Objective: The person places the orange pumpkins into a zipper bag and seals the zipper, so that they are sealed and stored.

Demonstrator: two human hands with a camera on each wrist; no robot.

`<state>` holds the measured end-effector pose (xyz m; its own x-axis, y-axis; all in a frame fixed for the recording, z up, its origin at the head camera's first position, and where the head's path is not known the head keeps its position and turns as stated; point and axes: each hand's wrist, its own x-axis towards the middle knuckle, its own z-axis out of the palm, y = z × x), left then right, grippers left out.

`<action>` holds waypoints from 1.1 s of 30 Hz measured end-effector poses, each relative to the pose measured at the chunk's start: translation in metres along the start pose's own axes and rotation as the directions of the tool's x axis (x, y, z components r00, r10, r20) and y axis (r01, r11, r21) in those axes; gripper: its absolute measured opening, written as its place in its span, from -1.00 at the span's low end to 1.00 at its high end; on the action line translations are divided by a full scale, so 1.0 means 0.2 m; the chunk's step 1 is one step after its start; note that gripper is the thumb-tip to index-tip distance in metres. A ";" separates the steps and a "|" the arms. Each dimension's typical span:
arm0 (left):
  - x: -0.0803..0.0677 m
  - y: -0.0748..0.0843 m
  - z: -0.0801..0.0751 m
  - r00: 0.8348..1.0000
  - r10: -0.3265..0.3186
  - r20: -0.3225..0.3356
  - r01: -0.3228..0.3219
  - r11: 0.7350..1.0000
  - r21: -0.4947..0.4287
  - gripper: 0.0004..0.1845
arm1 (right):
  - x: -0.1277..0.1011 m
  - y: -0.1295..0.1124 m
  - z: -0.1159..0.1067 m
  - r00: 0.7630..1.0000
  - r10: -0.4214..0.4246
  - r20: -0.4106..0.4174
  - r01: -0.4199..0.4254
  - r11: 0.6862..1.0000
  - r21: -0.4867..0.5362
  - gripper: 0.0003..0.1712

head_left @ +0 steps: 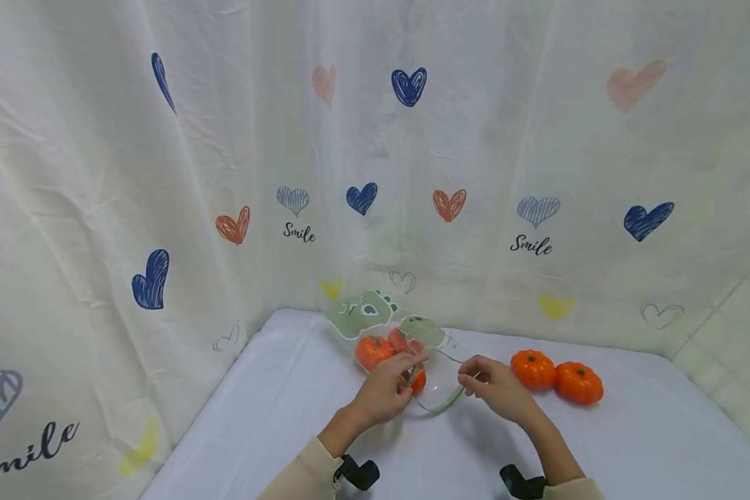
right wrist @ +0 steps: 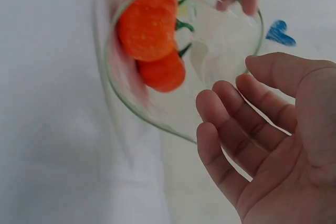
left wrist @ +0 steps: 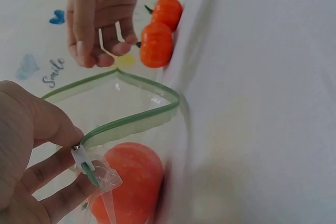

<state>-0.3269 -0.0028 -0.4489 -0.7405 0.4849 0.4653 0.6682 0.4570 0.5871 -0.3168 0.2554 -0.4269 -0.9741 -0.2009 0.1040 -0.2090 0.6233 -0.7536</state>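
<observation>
A clear zip bag with a green rim and green bear prints lies on the white table, its mouth gaping towards me. Orange toy pumpkins sit inside it and show in the right wrist view as pumpkins. My left hand pinches the white zipper slider at the left end of the green rim. My right hand hovers at the rim's right end, fingers relaxed and palm bare. Two loose pumpkins lie to its right.
A white cloth covers the table, which ends close on the left and right. A pale curtain printed with hearts and "Smile" hangs around the back and left. Tiled surface shows at far right.
</observation>
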 end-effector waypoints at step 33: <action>0.00 0.00 0.00 1.000 0.028 0.011 -0.028 1.000 -0.010 -0.28 | -0.06 0.38 -0.34 0.881 0.330 -0.339 -0.325 0.943 0.071 0.07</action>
<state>-0.3273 -0.0032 -0.4497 -0.7204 0.5056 0.4747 0.6881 0.4358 0.5801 -0.3271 0.3568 -0.4405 -0.9565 0.2849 0.0635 0.1260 0.5993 -0.7905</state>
